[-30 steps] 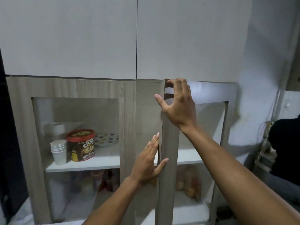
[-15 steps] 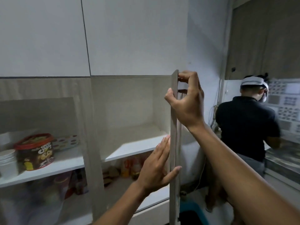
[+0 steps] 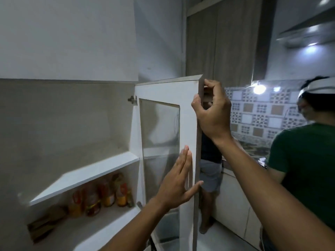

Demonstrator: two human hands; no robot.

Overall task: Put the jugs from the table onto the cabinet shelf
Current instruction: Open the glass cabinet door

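Two bare hands work the glass-paned cabinet door (image 3: 168, 142), seen from the single head view. Compared with a second ago, when the door stood barely ajar and edge-on in front of the cabinet, it has swung far to the right and now shows its white inner face, with the upper hinge (image 3: 132, 100) exposed at its left edge. The white cabinet shelf (image 3: 87, 175) lies open and bare at left; below it stands a row of bottles (image 3: 101, 194). This change suggests that access to the shelf is nearly gained, while the carrying itself appears not yet begun: no jugs and no table show in this view, so their place cannot be told. The right hand (image 3: 212, 113) is raised near the door's top right corner, fingers curled and clamped over its free edge, thumb on the inner face. The left hand (image 3: 178, 180) sits lower, palm flat against the inner frame, fingers straight and together, thumb spread to the door's edge. Both forearms rise from the near lower right. Two other persons stand at the far right by a tiled wall (image 3: 257, 113).
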